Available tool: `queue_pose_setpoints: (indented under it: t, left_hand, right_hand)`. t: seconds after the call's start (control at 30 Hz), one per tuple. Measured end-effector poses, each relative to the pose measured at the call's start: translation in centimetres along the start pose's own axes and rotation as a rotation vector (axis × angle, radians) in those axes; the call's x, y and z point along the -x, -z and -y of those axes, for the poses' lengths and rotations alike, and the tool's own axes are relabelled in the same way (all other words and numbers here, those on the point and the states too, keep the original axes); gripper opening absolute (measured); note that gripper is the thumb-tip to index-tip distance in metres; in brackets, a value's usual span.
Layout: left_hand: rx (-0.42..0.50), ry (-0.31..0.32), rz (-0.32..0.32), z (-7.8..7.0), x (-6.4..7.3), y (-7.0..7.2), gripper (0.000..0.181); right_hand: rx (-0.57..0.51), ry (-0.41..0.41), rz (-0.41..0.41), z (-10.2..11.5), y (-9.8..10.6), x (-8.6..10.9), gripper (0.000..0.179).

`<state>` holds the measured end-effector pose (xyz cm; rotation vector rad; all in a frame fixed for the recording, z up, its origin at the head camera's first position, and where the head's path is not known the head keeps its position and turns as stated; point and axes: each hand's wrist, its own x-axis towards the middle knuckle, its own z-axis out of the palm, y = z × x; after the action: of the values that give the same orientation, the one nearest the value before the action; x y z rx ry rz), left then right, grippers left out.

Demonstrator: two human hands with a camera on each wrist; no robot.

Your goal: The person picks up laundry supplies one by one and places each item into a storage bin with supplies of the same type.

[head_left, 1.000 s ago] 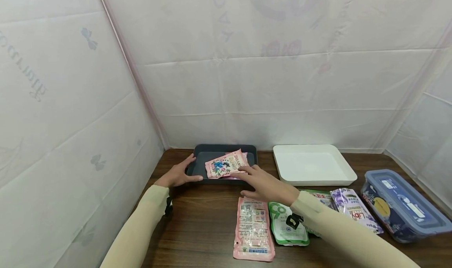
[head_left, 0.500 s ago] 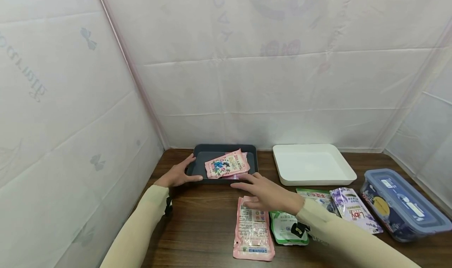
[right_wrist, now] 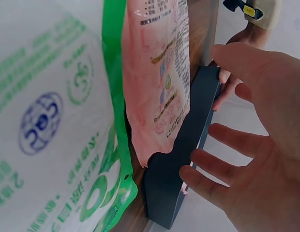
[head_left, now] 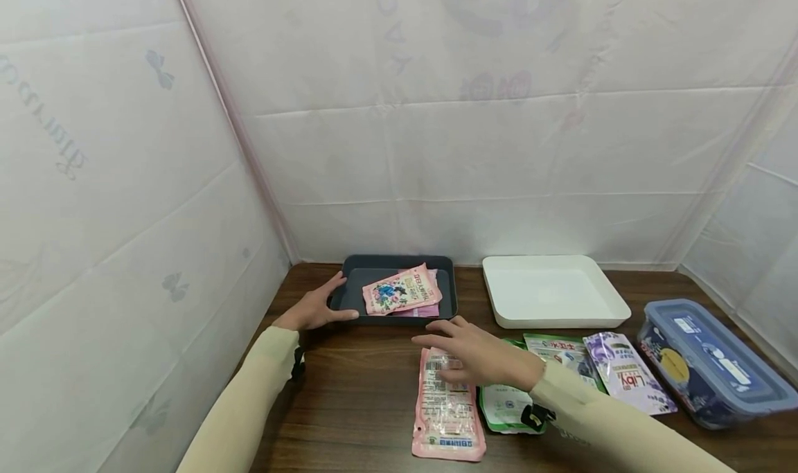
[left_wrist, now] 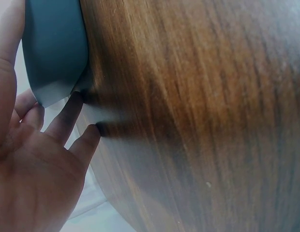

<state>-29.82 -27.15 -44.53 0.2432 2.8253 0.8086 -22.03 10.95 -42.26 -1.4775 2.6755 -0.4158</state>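
Observation:
My left hand (head_left: 314,308) rests at the left front corner of a dark rectangular tray (head_left: 355,279), its fingers spread along the side and its thumb at the front. In the tray a pink floral packet (head_left: 402,291) lies tilted over a second pink-purple packet (head_left: 425,311). My right hand (head_left: 476,354) holds nothing; its fingers are loosely spread over the top end of a pink packet (head_left: 449,421) on the table. Beside that lies a green-and-white packet (head_left: 510,409), partly hidden under my right hand and wrist, and seen large (right_wrist: 53,111) in the right wrist view.
A white tray (head_left: 551,289) stands at the back right. In front of it lie another green-edged packet (head_left: 564,352) and a purple-and-white packet (head_left: 630,372). A blue lidded container (head_left: 717,362) sits at the right edge. White sheeting (head_left: 474,168) walls the wooden table.
My right hand has drawn back from the dark tray's packets, toward me and slightly right, over the pink packet on the table. The left hand has stayed at the tray corner.

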Motion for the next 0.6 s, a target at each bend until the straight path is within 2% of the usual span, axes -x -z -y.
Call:
queue_pose_setpoints:
  t: [0.33,0.6]
  left_hand:
    - [0.008,-0.019,0.002,0.1,0.1,0.1,0.110]
    - [0.011,-0.020,0.004,0.0,0.2,0.1,0.110]
  right_hand:
    - [-0.034,-0.061,0.076,0.1,-0.5,0.8,0.071]
    - [-0.075,-0.063,0.092,0.3,-0.6,1.5,0.075]
